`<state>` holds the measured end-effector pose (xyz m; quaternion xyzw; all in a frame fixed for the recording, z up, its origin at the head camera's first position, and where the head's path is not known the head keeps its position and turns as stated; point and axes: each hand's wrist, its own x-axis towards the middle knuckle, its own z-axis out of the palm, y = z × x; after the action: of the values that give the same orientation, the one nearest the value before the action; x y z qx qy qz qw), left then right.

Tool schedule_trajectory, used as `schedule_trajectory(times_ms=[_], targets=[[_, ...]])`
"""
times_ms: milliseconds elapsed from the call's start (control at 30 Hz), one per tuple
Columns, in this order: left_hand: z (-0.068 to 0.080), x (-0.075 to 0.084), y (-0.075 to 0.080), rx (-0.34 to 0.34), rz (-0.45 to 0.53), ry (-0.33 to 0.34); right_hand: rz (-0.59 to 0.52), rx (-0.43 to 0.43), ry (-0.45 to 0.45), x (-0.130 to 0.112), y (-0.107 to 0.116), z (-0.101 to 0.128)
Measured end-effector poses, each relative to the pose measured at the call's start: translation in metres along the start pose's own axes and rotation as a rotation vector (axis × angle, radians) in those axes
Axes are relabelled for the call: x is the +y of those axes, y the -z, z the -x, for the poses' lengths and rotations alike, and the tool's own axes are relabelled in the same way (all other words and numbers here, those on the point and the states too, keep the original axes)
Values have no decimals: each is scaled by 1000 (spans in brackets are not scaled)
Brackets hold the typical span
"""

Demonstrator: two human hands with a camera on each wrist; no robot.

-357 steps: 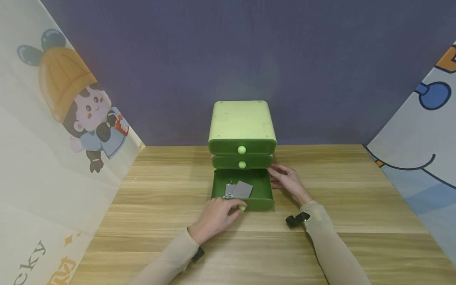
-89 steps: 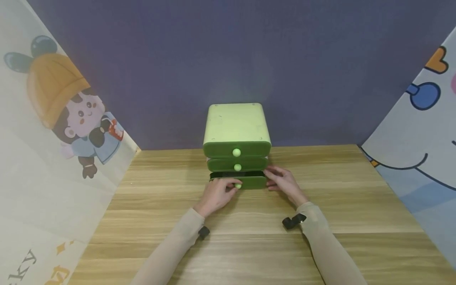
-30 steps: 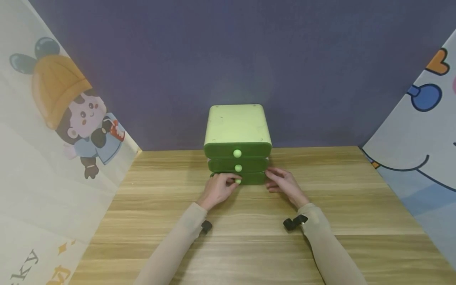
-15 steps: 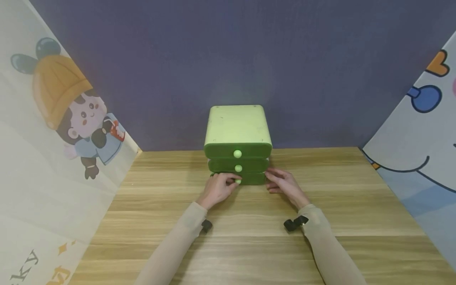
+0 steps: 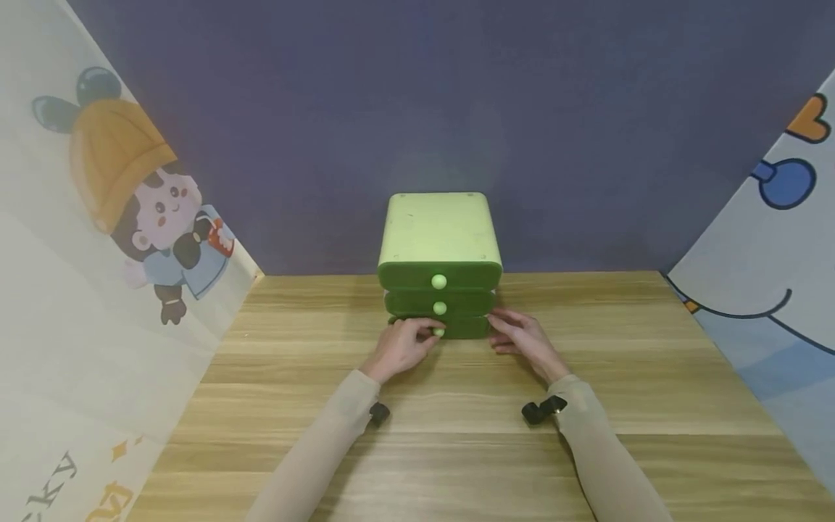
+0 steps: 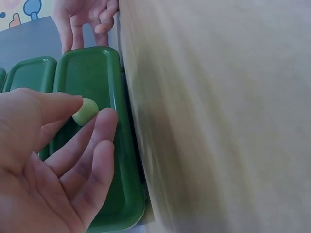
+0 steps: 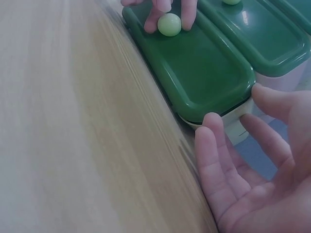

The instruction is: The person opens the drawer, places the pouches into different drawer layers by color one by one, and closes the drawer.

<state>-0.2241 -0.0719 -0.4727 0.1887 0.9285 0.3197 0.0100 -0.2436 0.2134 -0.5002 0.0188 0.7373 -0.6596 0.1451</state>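
Pinching the knob (image 5: pixel 438 332) of the bottom drawer (image 5: pixel 464 328), the left hand (image 5: pixel 399 348) sits at a green drawer unit (image 5: pixel 440 239) on the wooden table (image 5: pixel 457 449); drawer flush, apparently pushed home.

Left wrist: thumb and forefinger (image 6: pixel 92 133) close on the pale knob (image 6: pixel 85 110).

Right wrist: right hand (image 7: pixel 252 170), fingers relaxed and spread, rests against the unit's near corner, apparently bracing it.

The drawer unit (image 5: pixel 440 246) stands on the table (image 5: pixel 652 377), against the back wall (image 5: pixel 417 109).
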Motion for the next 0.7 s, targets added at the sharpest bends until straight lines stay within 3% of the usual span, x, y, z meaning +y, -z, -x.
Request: schedule_trajectory(times_ms=[367, 600, 700], targets=[[14, 0, 3, -12, 61, -26, 0, 3, -1, 0, 3, -2], [28, 0, 12, -34, 26, -22, 3, 27, 0, 0, 4, 0], [34, 3, 19, -20, 12, -16, -15, 78, 11, -1, 6, 2]])
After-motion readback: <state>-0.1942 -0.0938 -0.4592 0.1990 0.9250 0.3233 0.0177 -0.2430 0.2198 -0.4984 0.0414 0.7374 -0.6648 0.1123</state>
